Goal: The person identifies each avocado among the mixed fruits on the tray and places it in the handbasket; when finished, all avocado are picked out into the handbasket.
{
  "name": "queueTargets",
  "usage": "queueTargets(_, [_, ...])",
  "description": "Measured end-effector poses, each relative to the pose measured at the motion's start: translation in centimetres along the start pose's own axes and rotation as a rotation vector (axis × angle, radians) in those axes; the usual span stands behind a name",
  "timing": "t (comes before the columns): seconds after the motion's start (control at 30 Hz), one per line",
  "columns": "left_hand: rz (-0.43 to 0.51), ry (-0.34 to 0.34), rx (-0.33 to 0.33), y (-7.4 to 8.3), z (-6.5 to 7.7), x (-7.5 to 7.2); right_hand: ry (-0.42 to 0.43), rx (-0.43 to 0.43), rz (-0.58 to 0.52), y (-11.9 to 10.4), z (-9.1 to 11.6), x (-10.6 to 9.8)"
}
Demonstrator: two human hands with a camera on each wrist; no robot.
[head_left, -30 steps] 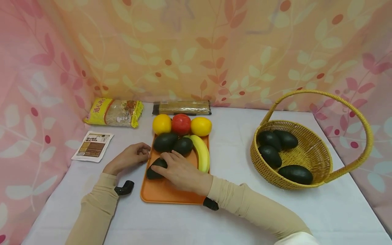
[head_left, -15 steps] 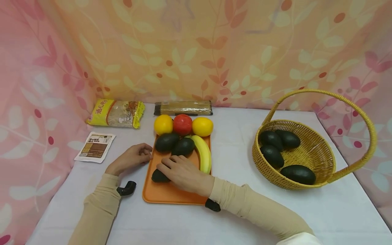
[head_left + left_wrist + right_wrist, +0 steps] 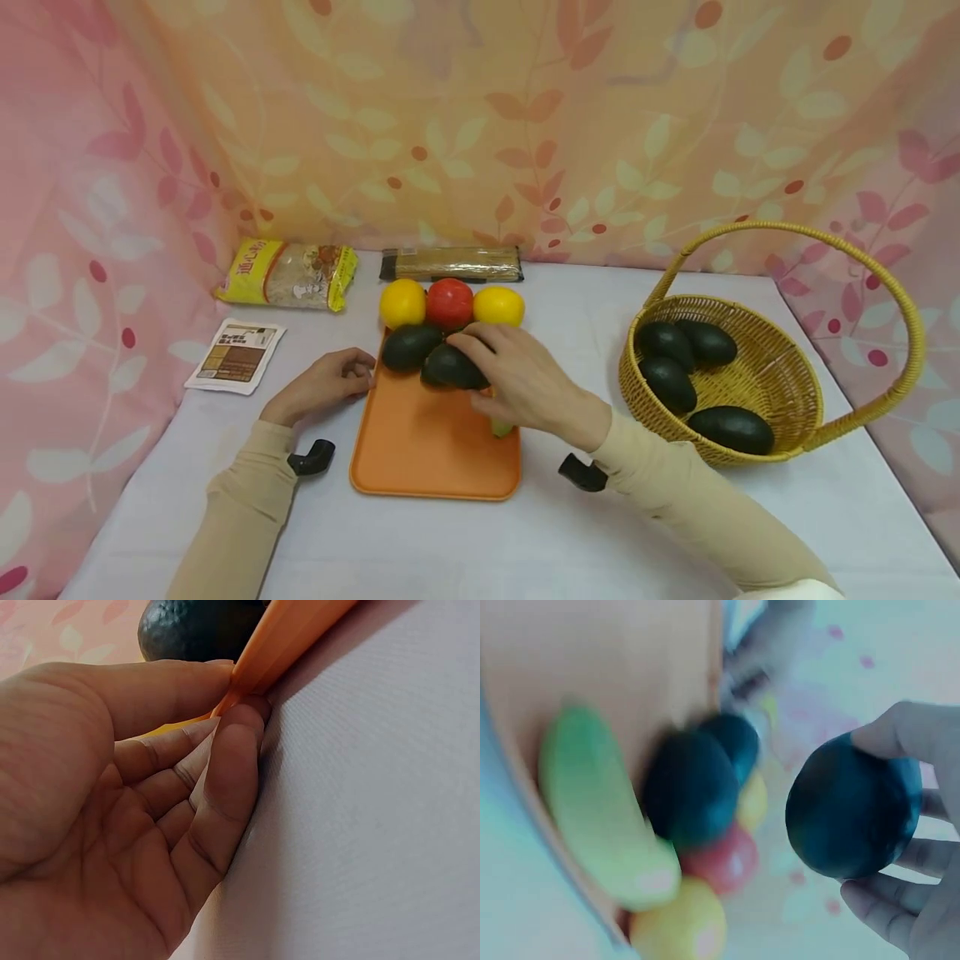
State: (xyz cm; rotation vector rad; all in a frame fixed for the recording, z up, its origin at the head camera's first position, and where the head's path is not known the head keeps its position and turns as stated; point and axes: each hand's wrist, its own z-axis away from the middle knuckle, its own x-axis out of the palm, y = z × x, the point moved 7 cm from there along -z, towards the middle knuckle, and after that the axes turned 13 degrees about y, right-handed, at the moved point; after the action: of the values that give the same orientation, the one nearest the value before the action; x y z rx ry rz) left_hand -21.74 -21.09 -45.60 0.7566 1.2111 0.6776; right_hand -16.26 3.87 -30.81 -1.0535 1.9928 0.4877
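Observation:
My right hand grips a dark avocado, raised above the orange tray; thumb and fingers curl round it in the right wrist view. Two more avocados lie on the tray: one at the left, the other partly hidden behind the held one. A banana rests along the tray's right side, mostly covered by my right hand in the head view. At the tray's left edge, my left hand pinches the rim between thumb and fingers, as the left wrist view shows.
A yellow fruit, a red fruit and another yellow fruit line the tray's far end. Several avocados sit in a handled wicker basket at right. Behind and left are a noodle packet, a yellow bag and a white pouch.
My right hand has lifted the avocado from the tray's front left part and carried it right and up, over the banana. My left hand has stayed at the tray's edge.

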Motion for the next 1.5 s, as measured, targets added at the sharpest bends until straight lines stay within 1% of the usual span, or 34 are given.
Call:
queueTargets(0.1, [-0.007, 0.0, 0.01, 0.1, -0.1, 0.0, 0.044, 0.073, 0.02, 2.5, 0.6, -3.0])
queueTargets(0.2, [-0.015, 0.002, 0.007, 0.0, -0.3, 0.0, 0.07, 0.151, 0.077, 5.1, 1.7, -5.9])
queueTargets(0.37, [-0.027, 0.001, 0.021, 0.2, -0.5, 0.0, 0.088, 0.28, 0.182, 9.3, 4.6, -10.2])
queueTargets(0.43, [-0.027, 0.0, 0.025, 0.3, -0.6, 0.0, 0.069, 0.348, 0.225, 11.0, 5.9, -11.6])
queueTargets(0.5, [-0.029, 0.0, 0.029, 0.4, -0.6, -0.1, 0.03, 0.419, 0.265, 12.7, 7.3, -12.8])
queueTargets(0.57, [-0.033, 0.002, 0.03, 0.4, -0.6, -0.2, -0.045, 0.488, 0.31, 14.4, 8.7, -13.6])
queueTargets(0.73, [-0.033, 0.003, 0.03, 0.3, -0.5, -0.4, -0.265, 0.65, 0.381, 18.5, 12.4, -14.3])
queueTargets(0.8, [-0.03, 0.001, 0.031, 0.3, -0.5, -0.4, -0.311, 0.696, 0.392, 19.8, 13.7, -14.4])
queueTargets(0.87, [-0.025, 0.0, 0.029, 0.2, -0.5, -0.5, -0.336, 0.735, 0.4, 20.8, 14.6, -14.5])
queueTargets(0.93, [-0.023, 0.0, 0.028, 0.2, -0.4, -0.5, -0.35, 0.759, 0.413, 21.4, 15.2, -14.6])
queueTargets(1.03, [-0.023, 0.001, 0.029, 0.1, -0.4, -0.4, -0.394, 0.795, 0.424, 22.0, 15.9, -14.6])
queueTargets(1.1, [-0.019, 0.001, 0.03, 0.2, -0.4, -0.3, -0.438, 0.821, 0.419, 22.5, 16.4, -14.3])
queueTargets(1.23, [-0.009, -0.003, 0.037, 0.4, -0.3, -0.2, -0.542, 0.912, 0.38, 23.5, 17.9, -13.6])
queueTargets(1.3, [-0.004, 0.0, 0.028, 0.3, -0.2, -0.1, -0.597, 0.944, 0.367, 23.8, 18.4, -13.2])
queueTargets(1.5, [0.003, 0.002, 0.02, 0.2, -0.3, -0.1, -0.704, 0.943, 0.359, 24.2, 19.2, -12.4])
